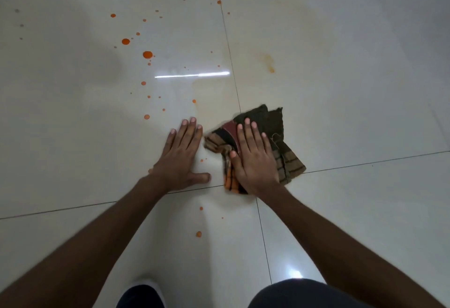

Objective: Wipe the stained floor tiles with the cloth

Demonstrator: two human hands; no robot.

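A crumpled brown, orange and maroon checked cloth (270, 122) lies on the glossy white floor tiles (73, 125), across a grout line. My right hand (254, 156) presses flat on top of it, fingers spread. My left hand (181, 156) rests flat on the bare tile just left of the cloth, holding nothing. Several orange drops (147, 54) are scattered over the tile ahead and to the left. A faint orange smear (269, 63) marks the tile ahead on the right. A few drops (199, 234) lie near me between my arms.
A dark shoe (141, 295) shows at the bottom edge, and dark clothing over my knee (304, 294) at the bottom right. Dark grout lines (229, 47) cross the floor. A ceiling light reflects as a bright streak (192, 74).
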